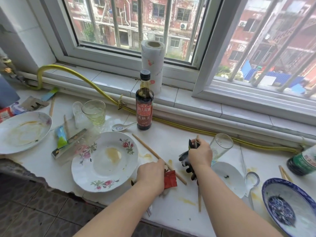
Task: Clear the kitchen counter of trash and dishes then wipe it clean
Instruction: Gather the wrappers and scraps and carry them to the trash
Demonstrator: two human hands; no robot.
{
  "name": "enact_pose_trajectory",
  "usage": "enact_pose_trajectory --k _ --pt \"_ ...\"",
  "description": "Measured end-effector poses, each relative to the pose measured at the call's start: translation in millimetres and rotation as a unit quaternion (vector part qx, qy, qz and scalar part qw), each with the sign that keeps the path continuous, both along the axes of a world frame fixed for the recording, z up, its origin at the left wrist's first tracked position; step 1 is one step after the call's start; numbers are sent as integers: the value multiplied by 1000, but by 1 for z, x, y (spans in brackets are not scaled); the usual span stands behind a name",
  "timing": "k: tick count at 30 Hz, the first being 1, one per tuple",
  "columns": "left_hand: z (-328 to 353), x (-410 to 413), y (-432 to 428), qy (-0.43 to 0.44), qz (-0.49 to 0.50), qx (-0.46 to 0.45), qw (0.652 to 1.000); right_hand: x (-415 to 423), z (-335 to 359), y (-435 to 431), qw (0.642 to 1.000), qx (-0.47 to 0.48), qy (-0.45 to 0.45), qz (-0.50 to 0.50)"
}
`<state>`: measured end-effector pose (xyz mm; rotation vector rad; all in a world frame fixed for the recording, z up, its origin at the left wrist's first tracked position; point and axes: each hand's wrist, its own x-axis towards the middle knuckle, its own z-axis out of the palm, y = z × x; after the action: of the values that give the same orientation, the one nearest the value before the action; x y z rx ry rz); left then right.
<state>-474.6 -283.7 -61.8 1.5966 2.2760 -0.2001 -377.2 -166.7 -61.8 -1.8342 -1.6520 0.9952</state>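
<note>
My left hand (151,176) is at the counter's front middle, fingers curled round a red foil wrapper (170,179), its fingertips touching a wooden chopstick (148,148). My right hand (200,153) grips a bunch of black wrappers (187,161) just above the white counter (171,139). A floral plate (104,161) with a sauce stain lies left of my left hand. Another dirty plate (24,131) sits far left. A small white plate (229,178) lies right of my right arm, and a blue-rimmed bowl (289,206) sits at the right front.
A soy sauce bottle (144,103) stands at the back middle with a paper towel roll (153,65) behind it on the sill. A green glass (94,112), ceramic spoon (122,126), tilted clear glass (220,146), green bottle (302,161) and wrappers (68,142) crowd the counter. A yellow hose (102,89) runs along the back.
</note>
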Motion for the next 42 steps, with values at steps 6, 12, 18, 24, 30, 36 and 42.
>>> enact_pose_trajectory --k 6,12,18,24,30,36,42 --pt "-2 0 -3 -2 39 11 999 -13 -14 -6 974 -133 178 -46" --pt "-4 0 -7 3 78 20 997 -27 5 -9 962 -94 257 -3" --pt "-4 2 -7 6 84 30 996 5 0 4 994 -99 46 0" --pt "-5 0 -12 -12 97 29 995 -11 -23 -17 993 -110 49 1" --pt "-7 -7 -13 -44 123 9 991 -14 4 -14 983 -98 154 29" --pt "-7 -5 -9 -49 127 -10 991 2 7 -3 989 -95 1 113" --pt "-5 -4 -12 -55 133 -2 990 -10 -7 -15 964 -76 -167 193"
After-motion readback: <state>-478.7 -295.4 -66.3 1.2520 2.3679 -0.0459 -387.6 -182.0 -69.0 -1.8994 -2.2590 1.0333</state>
